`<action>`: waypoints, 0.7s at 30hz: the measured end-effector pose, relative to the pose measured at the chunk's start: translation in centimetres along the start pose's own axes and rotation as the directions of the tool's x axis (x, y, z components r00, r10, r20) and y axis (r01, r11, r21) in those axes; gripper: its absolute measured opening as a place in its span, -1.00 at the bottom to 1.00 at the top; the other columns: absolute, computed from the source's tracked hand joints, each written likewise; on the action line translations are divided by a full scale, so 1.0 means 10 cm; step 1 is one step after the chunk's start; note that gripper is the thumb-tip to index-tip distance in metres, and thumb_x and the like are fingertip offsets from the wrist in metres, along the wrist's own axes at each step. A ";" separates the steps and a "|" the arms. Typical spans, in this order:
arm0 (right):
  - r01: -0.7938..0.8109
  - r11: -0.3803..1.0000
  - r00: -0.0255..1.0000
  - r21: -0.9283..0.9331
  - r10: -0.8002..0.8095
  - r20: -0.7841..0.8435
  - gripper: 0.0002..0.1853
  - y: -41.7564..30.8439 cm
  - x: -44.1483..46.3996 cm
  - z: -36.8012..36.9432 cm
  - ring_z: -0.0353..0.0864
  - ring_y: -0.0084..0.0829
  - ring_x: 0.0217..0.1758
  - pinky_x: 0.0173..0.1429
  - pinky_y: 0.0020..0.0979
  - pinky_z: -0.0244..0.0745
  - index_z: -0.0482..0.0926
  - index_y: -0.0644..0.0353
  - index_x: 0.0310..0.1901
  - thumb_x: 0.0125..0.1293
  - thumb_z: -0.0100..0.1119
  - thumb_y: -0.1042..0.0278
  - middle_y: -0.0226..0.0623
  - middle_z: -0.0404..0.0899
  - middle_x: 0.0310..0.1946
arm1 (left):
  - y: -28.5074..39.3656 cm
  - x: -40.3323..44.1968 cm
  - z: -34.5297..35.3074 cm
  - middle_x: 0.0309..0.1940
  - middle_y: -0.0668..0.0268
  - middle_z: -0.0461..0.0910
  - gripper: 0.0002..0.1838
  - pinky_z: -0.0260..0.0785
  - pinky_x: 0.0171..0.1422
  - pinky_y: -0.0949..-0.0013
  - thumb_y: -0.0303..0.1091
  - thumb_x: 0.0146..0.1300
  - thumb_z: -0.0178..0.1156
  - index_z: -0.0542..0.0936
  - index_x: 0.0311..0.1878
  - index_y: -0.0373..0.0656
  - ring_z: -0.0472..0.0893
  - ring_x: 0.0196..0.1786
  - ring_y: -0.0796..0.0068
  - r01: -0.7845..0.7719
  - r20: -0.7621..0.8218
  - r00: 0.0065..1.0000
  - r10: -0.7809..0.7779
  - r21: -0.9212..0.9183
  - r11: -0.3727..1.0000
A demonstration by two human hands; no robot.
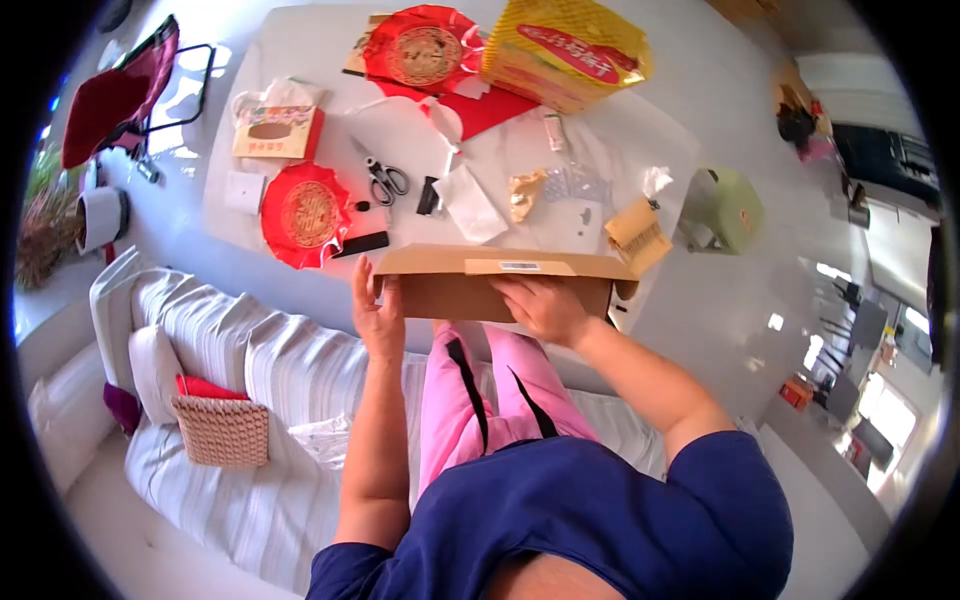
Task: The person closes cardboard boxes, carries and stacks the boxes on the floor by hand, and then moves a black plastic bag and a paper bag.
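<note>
A long brown cardboard box (450, 290) lies across in front of me at the table's near edge, with a white label on its upper flap. My left hand (377, 308) is at the box's left end, its thumb and fingers closed around the edge. On the near side, toward the right, my right hand (540, 308) presses on the cardboard, its fingertips partly hidden by the flap. Beyond the box lie a white sheet (470, 204), black-handled scissors (385, 181) and a crumpled gold wrapper (524, 194). A tan packet (638, 236) lies by the box's right end.
The white table (620, 140) also holds red plates (306, 214), a tissue box (278, 132), and a large yellow bag (565, 55). A green bin (725, 210) stands at its right. Behind the table's near side is a striped sofa (300, 330); a red chair (115, 110) stands far left.
</note>
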State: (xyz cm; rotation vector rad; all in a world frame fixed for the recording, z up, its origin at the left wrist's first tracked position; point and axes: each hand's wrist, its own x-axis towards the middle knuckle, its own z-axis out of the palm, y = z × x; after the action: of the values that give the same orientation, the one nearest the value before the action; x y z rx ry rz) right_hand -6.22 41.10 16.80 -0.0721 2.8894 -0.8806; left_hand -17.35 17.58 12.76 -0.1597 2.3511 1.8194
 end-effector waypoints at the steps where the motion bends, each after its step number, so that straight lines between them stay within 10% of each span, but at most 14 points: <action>1: 0.037 0.998 0.991 0.047 -0.031 -0.133 -0.73 -0.08 -0.15 -0.22 0.50 -0.18 -0.05 0.06 -0.21 0.37 0.50 0.14 -0.06 0.18 0.09 0.35 -0.21 0.52 -0.11 | 0.03 0.00 -0.05 0.08 0.22 0.45 -0.47 0.30 0.15 0.46 -0.50 0.21 0.18 0.34 0.26 -0.16 0.46 0.08 0.50 0.063 0.069 0.996 -0.063 -0.002 0.998; 8: -0.415 0.902 0.727 0.116 0.406 -0.554 -0.44 0.18 -1.25 -0.52 0.41 -0.15 0.03 0.03 -0.22 0.37 0.34 0.21 0.06 -0.04 0.31 0.42 -0.13 0.42 -0.05 | 0.06 0.08 -0.05 0.05 0.28 0.50 -0.51 0.26 0.21 0.47 -0.71 0.16 0.04 0.42 0.19 -0.18 0.47 0.10 0.49 0.042 0.308 0.951 -0.021 -0.062 0.997; 10: -0.464 0.467 0.570 0.753 0.808 -0.150 -0.40 0.36 -1.19 -0.51 0.42 -0.22 0.09 0.11 -0.28 0.36 0.24 0.20 0.15 0.05 0.26 0.47 -0.16 0.38 0.05 | -0.04 0.12 -0.03 0.15 0.19 0.44 -0.56 0.16 0.32 0.40 -0.71 0.17 0.02 0.45 0.14 -0.19 0.39 0.22 0.40 0.017 0.293 0.956 0.029 -0.155 0.988; 13: -0.394 0.538 0.754 0.745 0.653 -0.073 -0.43 0.58 -1.08 -0.34 0.44 -0.25 0.06 0.10 -0.27 0.41 0.19 0.12 0.16 0.15 0.23 0.40 -0.19 0.39 0.08 | 0.02 0.15 -0.02 0.30 0.12 0.27 -0.60 0.02 0.40 0.35 -0.68 0.17 0.00 0.43 0.09 -0.20 0.24 0.34 0.33 0.095 0.355 0.935 -0.016 -0.207 0.974; 21: -0.452 0.606 0.686 0.654 0.705 -0.180 -0.67 0.67 -0.87 -0.35 0.46 -0.09 0.12 0.15 -0.24 0.35 0.31 0.17 0.12 0.31 -0.11 0.44 -0.07 0.47 0.04 | 0.06 0.47 -0.12 0.33 0.21 0.18 -0.63 0.00 0.37 0.40 -0.32 0.38 -0.10 0.27 0.22 -0.14 0.19 0.34 0.42 0.284 0.594 0.775 -0.214 -0.025 0.959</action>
State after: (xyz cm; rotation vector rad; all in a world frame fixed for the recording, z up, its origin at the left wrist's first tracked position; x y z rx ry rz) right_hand 1.88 49.26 16.84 1.2242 2.4852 -1.6828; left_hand -22.11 16.60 12.76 0.0725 1.7057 1.5778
